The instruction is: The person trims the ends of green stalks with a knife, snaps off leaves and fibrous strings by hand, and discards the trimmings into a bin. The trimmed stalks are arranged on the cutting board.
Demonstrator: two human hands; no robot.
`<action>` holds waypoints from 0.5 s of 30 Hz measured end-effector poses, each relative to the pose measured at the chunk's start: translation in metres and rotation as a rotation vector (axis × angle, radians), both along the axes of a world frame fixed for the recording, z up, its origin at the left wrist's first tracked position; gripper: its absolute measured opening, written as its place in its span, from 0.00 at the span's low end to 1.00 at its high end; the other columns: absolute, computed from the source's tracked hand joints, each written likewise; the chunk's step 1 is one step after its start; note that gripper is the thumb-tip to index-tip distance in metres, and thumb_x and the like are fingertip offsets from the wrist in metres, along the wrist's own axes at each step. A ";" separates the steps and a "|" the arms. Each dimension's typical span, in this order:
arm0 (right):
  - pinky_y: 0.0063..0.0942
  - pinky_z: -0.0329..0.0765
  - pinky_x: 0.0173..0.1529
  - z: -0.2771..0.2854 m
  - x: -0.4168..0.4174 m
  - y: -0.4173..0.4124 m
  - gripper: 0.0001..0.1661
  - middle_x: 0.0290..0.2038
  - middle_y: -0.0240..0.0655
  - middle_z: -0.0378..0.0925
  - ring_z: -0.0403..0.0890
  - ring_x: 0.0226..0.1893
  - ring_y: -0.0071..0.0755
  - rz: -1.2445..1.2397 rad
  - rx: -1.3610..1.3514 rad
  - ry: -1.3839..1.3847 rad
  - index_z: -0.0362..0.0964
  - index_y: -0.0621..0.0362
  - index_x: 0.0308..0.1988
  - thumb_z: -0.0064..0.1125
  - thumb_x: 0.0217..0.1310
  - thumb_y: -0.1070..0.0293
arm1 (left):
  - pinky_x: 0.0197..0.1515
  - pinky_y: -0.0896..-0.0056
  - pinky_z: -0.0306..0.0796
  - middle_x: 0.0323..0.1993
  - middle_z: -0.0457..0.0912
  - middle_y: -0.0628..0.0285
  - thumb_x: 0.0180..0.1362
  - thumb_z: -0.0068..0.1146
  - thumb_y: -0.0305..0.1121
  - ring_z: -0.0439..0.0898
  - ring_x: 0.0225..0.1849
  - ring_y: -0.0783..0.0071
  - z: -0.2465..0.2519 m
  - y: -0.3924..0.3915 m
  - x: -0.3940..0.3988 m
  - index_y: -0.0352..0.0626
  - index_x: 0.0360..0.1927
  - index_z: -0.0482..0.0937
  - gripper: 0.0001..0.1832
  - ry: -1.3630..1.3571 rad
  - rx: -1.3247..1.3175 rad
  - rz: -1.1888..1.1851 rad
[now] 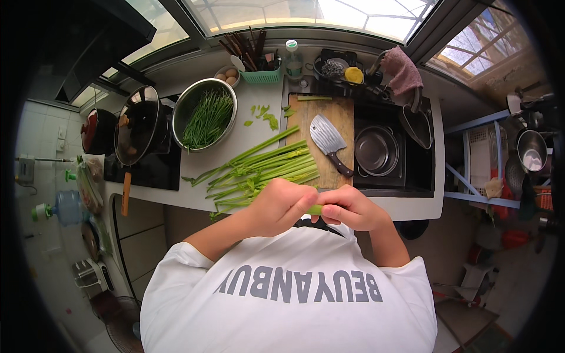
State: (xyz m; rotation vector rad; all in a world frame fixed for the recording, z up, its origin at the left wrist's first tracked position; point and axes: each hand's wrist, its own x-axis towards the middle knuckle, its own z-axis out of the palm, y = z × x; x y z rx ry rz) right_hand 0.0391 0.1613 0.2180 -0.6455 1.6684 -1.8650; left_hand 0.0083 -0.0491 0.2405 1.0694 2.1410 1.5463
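Close to my body, at the counter's front edge, my left hand (pixel 284 205) and my right hand (pixel 355 207) meet around a short green celery stalk (pixel 315 209). Both hands pinch it; its lower parts are hidden by the fingers. Beyond them many celery stalks (pixel 269 170) lie spread over the counter, their cut ends on a wooden cutting board (pixel 304 119). A cleaver (pixel 327 137) with a dark handle lies flat on the board. One celery piece (pixel 314 98) rests at the board's far end. Torn celery leaves (pixel 270 120) are scattered left of the board.
A steel bowl (pixel 235 119) of green stems stands left, by a lidded pan (pixel 137 125) on the stove. Eggs (pixel 231 76), a green utensil basket (pixel 261 76) and a bottle (pixel 293 61) line the back. Right of the board, the sink holds a metal pot (pixel 376 151).
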 end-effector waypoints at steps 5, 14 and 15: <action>0.15 0.55 0.23 -0.035 0.001 -0.002 0.19 0.17 0.21 0.59 0.56 0.17 0.14 -0.209 -0.463 -0.266 0.71 0.62 0.45 0.37 0.75 0.59 | 0.19 0.80 0.47 0.14 0.55 0.76 0.72 0.34 0.52 0.52 0.16 0.84 -0.031 0.004 -0.014 0.47 0.23 0.62 0.25 -1.243 0.845 -0.123; 0.18 0.68 0.30 -0.018 -0.005 -0.026 0.16 0.41 0.34 0.66 0.69 0.27 0.21 -0.513 -0.059 -0.068 0.65 0.65 0.54 0.47 0.69 0.72 | 0.28 0.84 0.70 0.29 0.73 0.66 0.65 0.54 0.37 0.73 0.28 0.85 -0.039 0.046 -0.010 0.40 0.42 0.67 0.13 -0.530 0.412 0.310; 0.20 0.69 0.31 -0.025 -0.006 -0.032 0.17 0.42 0.36 0.66 0.70 0.29 0.24 -0.593 0.026 0.057 0.65 0.64 0.54 0.49 0.67 0.72 | 0.29 0.84 0.67 0.30 0.72 0.67 0.66 0.53 0.38 0.71 0.29 0.86 -0.042 0.051 -0.011 0.40 0.43 0.67 0.13 -0.561 0.433 0.366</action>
